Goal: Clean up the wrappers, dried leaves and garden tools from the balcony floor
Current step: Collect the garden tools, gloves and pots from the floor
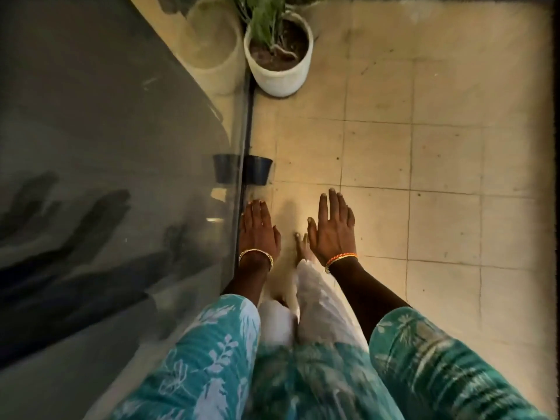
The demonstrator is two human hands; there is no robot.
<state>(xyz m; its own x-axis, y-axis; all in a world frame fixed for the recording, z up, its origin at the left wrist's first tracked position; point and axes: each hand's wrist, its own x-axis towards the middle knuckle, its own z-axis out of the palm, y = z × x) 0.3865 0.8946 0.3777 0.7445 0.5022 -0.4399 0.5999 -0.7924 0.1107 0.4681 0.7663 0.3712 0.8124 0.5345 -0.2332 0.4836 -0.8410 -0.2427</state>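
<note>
A glass panel (121, 147) fills the left side. Beside its base, the left hand (257, 228) hovers flat, fingers straight and together, holding nothing. A small dark pot (257, 169) sits ahead; farther on, a white planter (278, 59). The right hand (331, 228) is equally flat and empty. The tiled floor (439, 162) shows only faint specks, perhaps leaf bits.

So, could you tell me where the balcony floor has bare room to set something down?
The tiled floor right of the right hand is bare. It is crowded along the glass panel, where the white plant pot and small dark pot stand.
</note>
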